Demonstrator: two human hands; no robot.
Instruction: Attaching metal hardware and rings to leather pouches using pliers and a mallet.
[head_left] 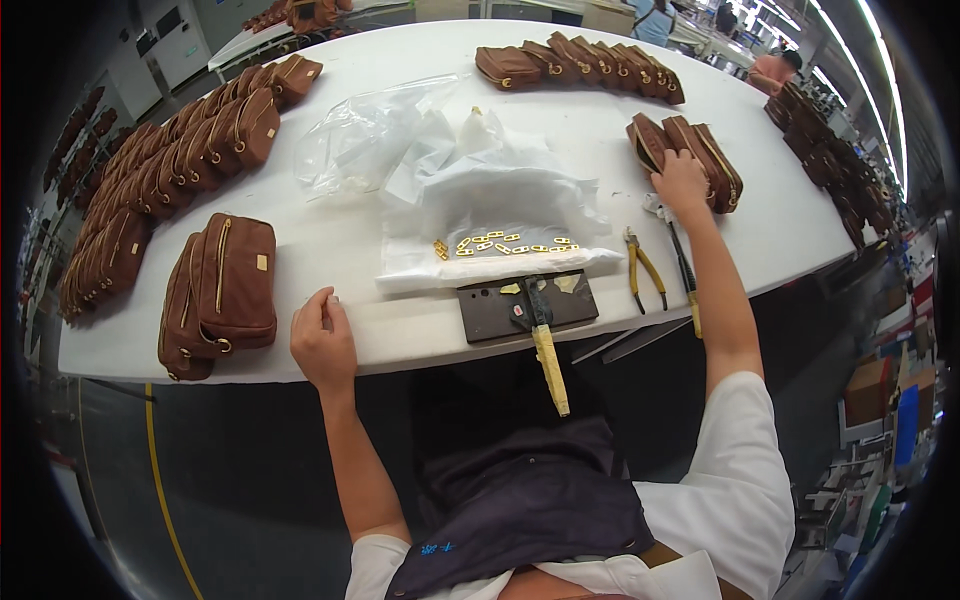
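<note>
My right hand [683, 182] reaches to the right part of the table, its fingers closed on a brown leather zip pouch [648, 138]. Two more brown pouches [712, 160] stand against its right side. Near the table's front edge, my left hand [325, 342] is held with curled fingers; whether something small is pinched there is hidden. Left of it stands a pair of larger-looking brown pouches [238, 285] with a gold zipper and a small gold plate. Several gold metal plates [500, 240] lie on white wrapping sheet [500, 190] in the middle.
A hammer [545, 350] with a yellow-wrapped handle rests on a dark block [485, 315], its handle overhanging the edge. Yellow-handled cutting pliers [645, 270] and a long dark tool [685, 265] lie right. Rows of brown pouches [190, 150] fill the left; more pouches [590, 65] stand at the back.
</note>
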